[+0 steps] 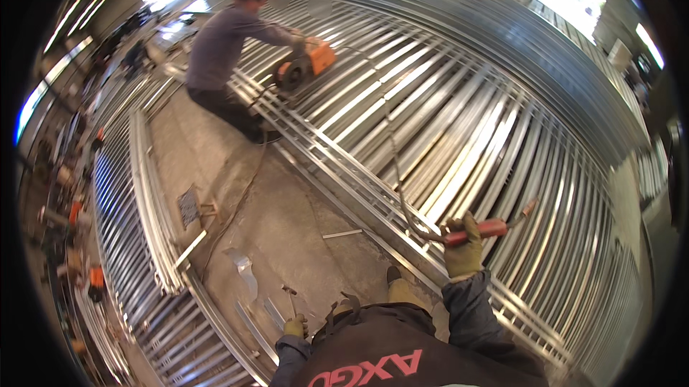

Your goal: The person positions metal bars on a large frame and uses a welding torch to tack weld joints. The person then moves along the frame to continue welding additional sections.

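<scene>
My gloved right hand (464,252) grips the red handle of a MIG welding torch (491,228). Its nozzle points away to the upper right, over a row of long metal bars (457,171). From the handle the torch cable (392,144) runs up across the bars towards an orange machine, probably a wire feeder (321,56). Low in the picture, my gloved left hand (295,326) holds a hammer (289,291) by its shaft, head upward. Beside that hand, loose metal strips (253,328) and a bent sheet-metal piece (245,274) lie on the concrete floor.
Another person (223,58) leans over the bars with hands at the orange machine. A metal frame rail (344,163) borders the bars. Left, a second barred metal frame (124,214) carries stacked tubes (148,209). A small stool (209,212) and a cable (237,206) are on the floor.
</scene>
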Motion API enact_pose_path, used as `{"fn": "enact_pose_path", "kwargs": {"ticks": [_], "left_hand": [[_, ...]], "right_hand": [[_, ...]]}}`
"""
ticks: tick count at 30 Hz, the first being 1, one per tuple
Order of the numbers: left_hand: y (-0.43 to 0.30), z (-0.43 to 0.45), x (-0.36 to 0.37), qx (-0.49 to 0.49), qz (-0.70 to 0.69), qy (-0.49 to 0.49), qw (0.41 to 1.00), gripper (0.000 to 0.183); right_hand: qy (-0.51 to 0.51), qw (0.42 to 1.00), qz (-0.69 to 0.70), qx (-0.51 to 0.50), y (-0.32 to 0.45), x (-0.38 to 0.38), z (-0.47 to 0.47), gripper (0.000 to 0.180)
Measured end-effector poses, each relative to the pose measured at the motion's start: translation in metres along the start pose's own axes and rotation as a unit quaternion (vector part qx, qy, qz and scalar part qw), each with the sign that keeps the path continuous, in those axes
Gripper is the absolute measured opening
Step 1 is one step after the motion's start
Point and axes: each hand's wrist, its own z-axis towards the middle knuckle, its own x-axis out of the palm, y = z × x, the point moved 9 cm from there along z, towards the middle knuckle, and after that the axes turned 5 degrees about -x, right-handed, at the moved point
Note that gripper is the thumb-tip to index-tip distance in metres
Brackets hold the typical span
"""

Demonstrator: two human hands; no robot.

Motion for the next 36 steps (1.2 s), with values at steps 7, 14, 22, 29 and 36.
{"fn": "enact_pose_path", "kwargs": {"ticks": [7, 14, 22, 29, 36], "left_hand": [[0.035, 0.03, -0.069, -0.006, 0.147, 0.066, 0.987, 0.029], [0.033, 0.042, -0.04, 0.231, 0.56, 0.125, 0.785, 0.026], [0.033, 0.04, -0.055, 0.173, 0.492, 0.094, 0.848, 0.026], [0.032, 0.019, -0.063, 0.331, 0.55, 0.034, 0.766, 0.036], [0.067, 0.004, -0.075, 0.232, 0.483, 0.002, 0.844, 0.038]], "right_hand": [[0.025, 0.999, 0.034, 0.035, -0.043, 0.005, -0.074, 0.02], [0.015, 0.996, 0.051, 0.077, -0.076, -0.016, -0.115, 0.027], [-0.031, 0.995, 0.038, 0.082, -0.085, -0.011, -0.127, 0.021], [0.069, 0.997, 0.033, -0.002, -0.044, -0.009, -0.116, 0.024], [0.06, 0.998, -0.002, 0.011, -0.057, -0.027, -0.108, 0.033]]}}
